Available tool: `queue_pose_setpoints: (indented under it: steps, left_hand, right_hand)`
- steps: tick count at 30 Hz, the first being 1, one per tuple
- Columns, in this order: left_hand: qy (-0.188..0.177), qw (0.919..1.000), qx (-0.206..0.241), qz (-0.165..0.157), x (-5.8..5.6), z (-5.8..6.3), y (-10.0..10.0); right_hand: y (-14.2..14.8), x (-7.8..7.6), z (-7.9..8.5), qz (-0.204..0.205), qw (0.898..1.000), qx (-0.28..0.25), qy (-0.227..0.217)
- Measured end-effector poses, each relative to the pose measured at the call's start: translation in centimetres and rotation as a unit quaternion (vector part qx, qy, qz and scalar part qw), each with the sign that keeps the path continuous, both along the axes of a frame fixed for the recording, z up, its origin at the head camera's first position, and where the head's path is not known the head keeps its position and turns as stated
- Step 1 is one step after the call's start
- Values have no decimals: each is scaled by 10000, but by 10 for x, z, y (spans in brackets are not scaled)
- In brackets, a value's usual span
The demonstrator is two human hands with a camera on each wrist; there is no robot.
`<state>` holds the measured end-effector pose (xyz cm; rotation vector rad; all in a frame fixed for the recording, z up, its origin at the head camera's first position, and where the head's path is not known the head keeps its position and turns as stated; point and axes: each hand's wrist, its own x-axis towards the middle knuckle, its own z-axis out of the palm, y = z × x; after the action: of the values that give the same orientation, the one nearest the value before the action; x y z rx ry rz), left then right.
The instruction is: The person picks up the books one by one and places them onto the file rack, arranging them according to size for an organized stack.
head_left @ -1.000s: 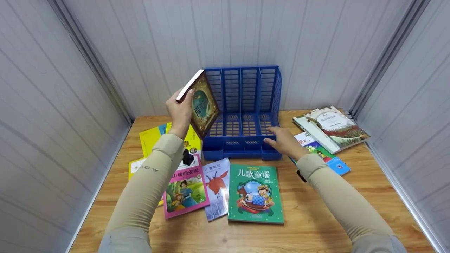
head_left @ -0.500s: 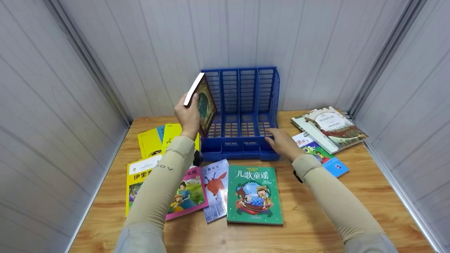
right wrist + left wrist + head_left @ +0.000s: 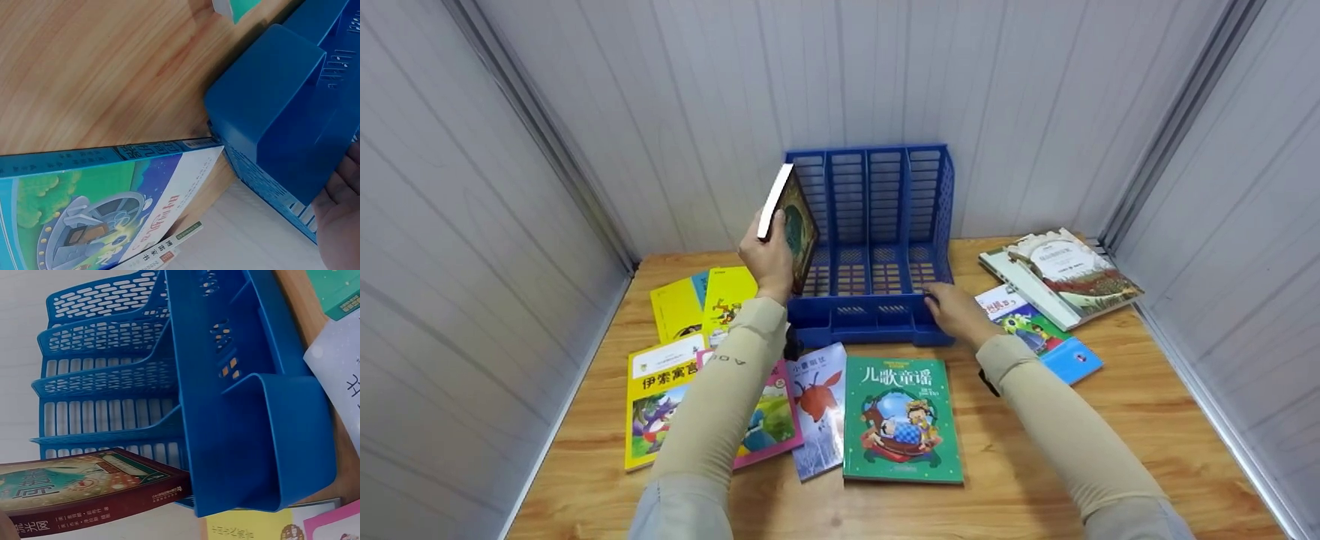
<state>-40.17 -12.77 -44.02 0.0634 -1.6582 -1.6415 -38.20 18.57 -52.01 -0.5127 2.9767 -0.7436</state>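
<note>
A dark-brown hardcover book (image 3: 802,229) with a gold-framed teal picture stands on edge in my left hand (image 3: 770,259), which grips it by its near side. The book's lower far end dips into the leftmost slot of a blue plastic file rack (image 3: 870,300). In the left wrist view the book's red spine (image 3: 112,500) lies beside the rack's front wall (image 3: 214,450). My right hand (image 3: 960,311) holds the rack's right side near the front corner. The right wrist view has its fingers (image 3: 346,174) curled at the rack's rim, partly out of frame.
A green book (image 3: 901,420) lies before the rack, with a grey-blue book (image 3: 819,412), a pink one (image 3: 769,420) and several yellow books (image 3: 660,390) to its left. Right of the rack are a blue-green book (image 3: 1035,330) and white books (image 3: 1072,274). Walls enclose the table.
My left hand has moved right and slightly down with the book, turning it more edge-on, over the leftmost slot. My right hand stays at the rack's right corner.
</note>
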Motion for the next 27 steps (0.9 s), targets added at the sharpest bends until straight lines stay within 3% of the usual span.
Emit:
queue_pose_setpoints:
  steps: [9,14,22,27]
  left_hand:
    - [-79,9999,-51,133,-7,-18,5]
    - [-241,9995,-97,161,-9,-28,5]
    - [-330,9983,-310,377,-15,-45,5]
    - [-469,9966,-578,346,-19,-56,7]
  right_hand:
    - [-4,-3,-2,104,9999,0,119]
    - [-5,-4,-3,-79,10000,-21,-22]
    - [-8,-5,-8,-320,9991,-113,270]
    - [-9,-6,-9,-369,9986,-62,364]
